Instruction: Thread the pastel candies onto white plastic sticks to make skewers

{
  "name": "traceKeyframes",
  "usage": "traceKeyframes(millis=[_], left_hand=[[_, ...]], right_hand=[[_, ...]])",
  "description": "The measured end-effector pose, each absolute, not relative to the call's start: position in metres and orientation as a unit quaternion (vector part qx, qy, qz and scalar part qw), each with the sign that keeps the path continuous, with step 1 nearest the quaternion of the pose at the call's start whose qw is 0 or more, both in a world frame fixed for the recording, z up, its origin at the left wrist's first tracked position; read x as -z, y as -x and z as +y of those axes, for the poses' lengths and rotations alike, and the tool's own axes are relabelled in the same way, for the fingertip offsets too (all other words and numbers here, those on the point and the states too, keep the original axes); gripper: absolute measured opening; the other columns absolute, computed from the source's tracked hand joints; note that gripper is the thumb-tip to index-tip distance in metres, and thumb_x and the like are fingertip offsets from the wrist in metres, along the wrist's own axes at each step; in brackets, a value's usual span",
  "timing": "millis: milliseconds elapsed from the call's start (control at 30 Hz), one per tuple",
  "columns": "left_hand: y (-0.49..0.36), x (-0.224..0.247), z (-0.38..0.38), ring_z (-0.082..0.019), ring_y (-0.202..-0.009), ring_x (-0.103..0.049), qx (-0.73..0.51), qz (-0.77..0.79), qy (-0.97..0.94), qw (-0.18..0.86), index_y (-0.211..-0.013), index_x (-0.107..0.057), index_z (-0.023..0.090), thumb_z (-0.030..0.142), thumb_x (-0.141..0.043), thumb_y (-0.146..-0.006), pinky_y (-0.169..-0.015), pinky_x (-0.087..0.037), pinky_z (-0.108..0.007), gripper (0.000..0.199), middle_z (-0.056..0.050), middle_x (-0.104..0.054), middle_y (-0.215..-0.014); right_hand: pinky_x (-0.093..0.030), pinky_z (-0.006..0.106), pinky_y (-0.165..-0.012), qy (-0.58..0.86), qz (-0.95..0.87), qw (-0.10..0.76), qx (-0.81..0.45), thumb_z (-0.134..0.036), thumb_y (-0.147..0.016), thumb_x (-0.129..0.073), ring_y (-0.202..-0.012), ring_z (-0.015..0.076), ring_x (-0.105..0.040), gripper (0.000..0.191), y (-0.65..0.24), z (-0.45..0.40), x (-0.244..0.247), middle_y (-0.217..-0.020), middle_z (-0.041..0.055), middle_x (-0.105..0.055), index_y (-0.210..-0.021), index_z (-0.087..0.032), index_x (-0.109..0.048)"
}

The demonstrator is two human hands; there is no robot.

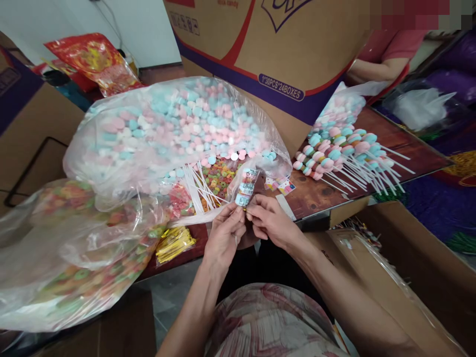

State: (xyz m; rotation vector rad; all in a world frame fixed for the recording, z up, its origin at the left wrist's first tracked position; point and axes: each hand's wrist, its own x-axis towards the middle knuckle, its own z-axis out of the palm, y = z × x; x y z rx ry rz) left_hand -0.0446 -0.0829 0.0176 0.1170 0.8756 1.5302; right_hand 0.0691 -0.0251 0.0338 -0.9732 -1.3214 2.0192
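Wrapped marshmallow lollipop [245,189], mid-scene at the near edge of a dark red wooden table [427,154], candy end pointing far, lower end toward the near side. Held in two bare hands close together: left hand [227,228] pinched around the bottom of the printed clear wrapper, right hand [270,219] pinched just beside it on a small gold strip [244,208], probably a twist tie; stick mostly hidden by the hands. Likely light, soft and easily dented in the marshmallow part, slick on the outside, stiffer along the stick. Best taken by the stick or the gathered neck of the wrapper, without squeezing the candy. Just beyond, a large clear bag [79,153] of pink, blue and white marshmallows, with loose plastic close enough to crowd the work. To the left, white sticks [194,187] strewn over loose gummy rings [222,177], then a packet of gold twist ties [175,244] near the left hand, and a bulky bag of gummy rings [33,243]. To the right, a pile of marshmallow skewers [336,151], sticks toward the near right. On the far side, a cardboard carton [316,54] and, partly behind it, a person in a red top [407,47]; at near right, a cardboard box [427,243], likely in the way of a low reach.
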Motion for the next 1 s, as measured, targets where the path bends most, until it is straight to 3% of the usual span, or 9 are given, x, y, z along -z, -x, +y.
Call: traceKeyframes(millis=[67, 133, 267, 400, 633, 733, 833, 900, 1000], left_hand=[[0.047, -0.020, -0.080, 0.002, -0.042, -0.029, -0.653, 0.345, 0.015, 0.674, -0.073, -0.062, 0.009, 0.004, -0.078, -0.068, -0.038, -0.022, -0.009, 0.018, 0.005, -0.048, -0.059], [0.049, -0.024, -0.079, 0.002, -0.041, -0.031, -0.637, 0.327, 0.074, 0.695, -0.072, -0.059, 0.009, 0.001, -0.069, -0.077, -0.038, -0.023, -0.009, 0.014, 0.004, -0.048, -0.059], [0.052, -0.036, -0.078, 0.000, -0.043, -0.037, -0.610, 0.293, 0.139, 0.723, -0.076, -0.055, 0.011, 0.002, -0.050, -0.091, -0.038, -0.023, -0.009, 0.018, 0.002, -0.048, -0.063], [0.049, -0.044, -0.076, -0.001, -0.042, -0.037, -0.589, 0.279, 0.177, 0.737, -0.080, -0.054, 0.012, 0.004, -0.042, -0.096, -0.037, -0.024, -0.010, 0.021, 0.005, -0.043, -0.061], [0.038, -0.047, -0.074, 0.000, -0.040, -0.037, -0.607, 0.324, 0.131, 0.713, -0.077, -0.053, 0.012, 0.003, -0.043, -0.094, -0.036, -0.025, -0.010, 0.022, 0.006, -0.045, -0.061], [0.033, -0.042, -0.076, -0.001, -0.041, -0.039, -0.640, 0.353, 0.060, 0.680, -0.075, -0.054, 0.014, 0.005, -0.061, -0.086, -0.037, -0.030, -0.011, 0.016, 0.007, -0.044, -0.059], [0.030, -0.038, -0.076, -0.005, -0.058, -0.056, -0.640, 0.401, -0.007, 0.656, -0.085, -0.062, 0.017, 0.016, -0.074, -0.080, -0.052, -0.046, -0.014, 0.013, 0.004, -0.058, -0.072], [0.030, -0.038, -0.076, -0.011, -0.078, -0.063, -0.635, 0.420, -0.059, 0.646, -0.093, -0.066, 0.019, 0.031, -0.073, -0.083, -0.069, -0.054, -0.021, 0.017, 0.000, -0.065, -0.086], [0.032, -0.040, -0.080, -0.020, -0.095, -0.063, -0.637, 0.430, -0.151, 0.622, -0.092, -0.069, 0.020, 0.059, -0.060, -0.085, -0.083, -0.054, -0.032, 0.041, -0.005, -0.067, -0.095]], right_hand=[[-0.017, 0.017, -0.034, 0.343, -0.456, 0.247, -0.783, -0.041, -0.081, -0.062, -0.040, 0.0025, -0.019, 0.027, -0.071, -0.023, -0.032, -0.062, -0.0075, -0.045, -0.074, -0.020, -0.046], [-0.018, 0.017, -0.035, 0.340, -0.497, 0.262, -0.754, -0.040, -0.085, -0.060, -0.041, 0.0035, -0.021, 0.027, -0.073, -0.023, -0.028, -0.061, -0.0071, -0.046, -0.074, -0.020, -0.047], [-0.045, 0.022, -0.056, 0.349, -0.688, 0.397, -0.497, -0.027, -0.094, -0.052, -0.061, 0.0102, -0.052, 0.015, -0.082, -0.027, -0.016, -0.073, -0.0016, -0.057, -0.081, -0.020, -0.054], [-0.052, 0.030, -0.081, 0.259, -0.806, 0.461, -0.265, -0.014, -0.096, -0.049, -0.094, 0.0170, -0.064, 0.019, -0.089, -0.028, -0.008, -0.101, 0.0079, -0.068, -0.106, -0.020, -0.064], [-0.045, 0.030, -0.068, 0.213, -0.872, 0.439, -0.030, -0.017, -0.098, -0.049, -0.077, 0.0158, -0.062, 0.021, -0.097, -0.012, -0.010, -0.094, 0.0056, -0.072, -0.102, -0.022, -0.069], [-0.043, 0.032, -0.066, 0.209, -0.883, 0.419, -0.032, -0.019, -0.098, -0.044, -0.072, 0.0169, -0.057, 0.022, -0.091, -0.011, -0.017, -0.084, 0.0063, -0.068, -0.093, -0.019, -0.066], [-0.042, 0.032, -0.067, 0.264, -0.849, 0.439, -0.130, -0.019, -0.096, -0.040, -0.071, 0.0173, -0.053, 0.024, -0.082, -0.020, -0.023, -0.076, 0.0056, -0.061, -0.083, -0.018, -0.059], [-0.042, 0.030, -0.067, 0.313, -0.790, 0.468, -0.241, -0.018, -0.095, -0.042, -0.070, 0.0158, -0.052, 0.020, -0.078, -0.026, -0.027, -0.075, 0.0031, -0.056, -0.079, -0.019, -0.055], [-0.042, 0.026, -0.065, 0.345, -0.702, 0.482, -0.395, -0.020, -0.092, -0.049, -0.068, 0.0130, -0.051, 0.016, -0.082, -0.031, -0.035, -0.073, -0.0007, -0.053, -0.078, -0.019, -0.054]])
